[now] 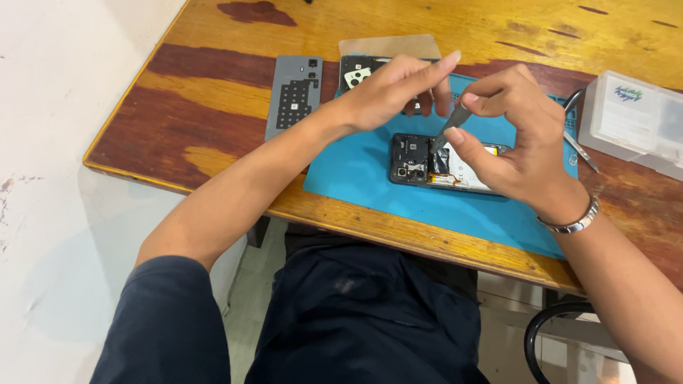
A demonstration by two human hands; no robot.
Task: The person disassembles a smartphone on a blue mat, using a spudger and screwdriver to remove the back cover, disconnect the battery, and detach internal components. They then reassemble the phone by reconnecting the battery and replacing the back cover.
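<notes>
right hand (509,135) pinched tweezers (448,128) | left hand (398,85) hovered, fingers apart | opened phone (437,162) mid-frame: fragile, likely best held by edges

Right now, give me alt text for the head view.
Right hand holds tweezers tip-down in an opened phone on a blue mat; left hand hovers above it. A grey back cover lies left.

Right hand (516,139) covers the right half of the opened phone (420,160); tool tip (437,142) contact point too small to tell. Left hand (395,89) hides most of the black part (353,73) behind it. Plastic box (633,121) cut off at right edge. Tweezers (580,149) partly hidden behind the right hand.
</notes>
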